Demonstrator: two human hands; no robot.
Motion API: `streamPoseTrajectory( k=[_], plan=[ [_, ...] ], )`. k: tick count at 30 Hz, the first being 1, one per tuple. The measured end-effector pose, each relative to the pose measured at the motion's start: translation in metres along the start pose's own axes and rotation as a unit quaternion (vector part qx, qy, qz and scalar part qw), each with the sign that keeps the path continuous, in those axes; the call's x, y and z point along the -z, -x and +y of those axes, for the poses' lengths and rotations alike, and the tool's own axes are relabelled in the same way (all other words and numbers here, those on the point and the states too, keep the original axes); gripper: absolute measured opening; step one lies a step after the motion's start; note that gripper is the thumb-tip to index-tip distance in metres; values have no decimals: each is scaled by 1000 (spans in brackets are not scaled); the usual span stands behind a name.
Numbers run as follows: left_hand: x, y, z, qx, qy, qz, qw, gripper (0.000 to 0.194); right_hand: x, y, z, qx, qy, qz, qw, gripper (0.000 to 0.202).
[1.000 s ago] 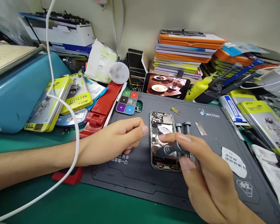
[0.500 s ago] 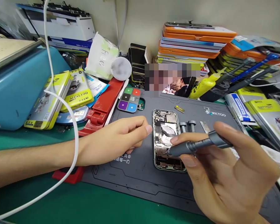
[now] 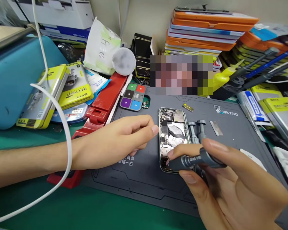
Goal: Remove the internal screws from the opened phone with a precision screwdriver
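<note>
At nine o'clock of the opened phone [image 3: 174,135], the left hand [image 3: 126,137] is curled nearly closed, with nothing visible in its grasp; whether its thumb touches the frame cannot be told. The phone lies on its back on the grey mat [image 3: 139,183], camera end toward twelve o'clock. It should be light and its frame stiff, perhaps a little slippery, while the bared boards and thin flex inside look fragile; the long edges at three and nine o'clock seem the safest hold. The grey screwdriver [image 3: 194,162], likely rigid and best pinched by its barrel, slants in from four o'clock over the phone's lower end. The right hand [image 3: 232,180] has it closed between fingers and thumb, with one finger on the rear cap.

Writing, again from the left: a flat yellow pack [image 3: 78,92] at ten o'clock reads "BATTERY"; a sticker on the blue round-edged pack [image 3: 74,111] beneath shows an inverted "369". The blue box [image 3: 79,36], between ten and eleven, ends in "XUAN". Small lettering on the screwdriver's barrel perhaps says "iShell". The mat bears "WKTOO" at two o'clock, and farther out, a yellow-and-grey box [image 3: 279,107] repeats "BATTERY".
</note>
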State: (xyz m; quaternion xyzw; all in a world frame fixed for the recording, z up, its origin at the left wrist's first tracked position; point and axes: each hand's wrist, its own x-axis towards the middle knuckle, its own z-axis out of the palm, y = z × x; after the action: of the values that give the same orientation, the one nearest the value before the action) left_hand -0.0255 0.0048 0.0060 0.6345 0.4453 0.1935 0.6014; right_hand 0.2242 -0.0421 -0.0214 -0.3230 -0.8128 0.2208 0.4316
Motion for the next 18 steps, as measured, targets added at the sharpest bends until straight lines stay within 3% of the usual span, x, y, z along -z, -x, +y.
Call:
streamPoseTrajectory(
  k=[4, 18],
  plan=[
    [0, 1, 1, 9, -3, 2, 1000, 37, 0, -5, -3, -27, 23, -2, 999, 88],
    [-2, 0, 1, 12, -4, 7, 1000, 41, 4, -6, -1, -16, -2, -20, 1000, 88]
  ],
)
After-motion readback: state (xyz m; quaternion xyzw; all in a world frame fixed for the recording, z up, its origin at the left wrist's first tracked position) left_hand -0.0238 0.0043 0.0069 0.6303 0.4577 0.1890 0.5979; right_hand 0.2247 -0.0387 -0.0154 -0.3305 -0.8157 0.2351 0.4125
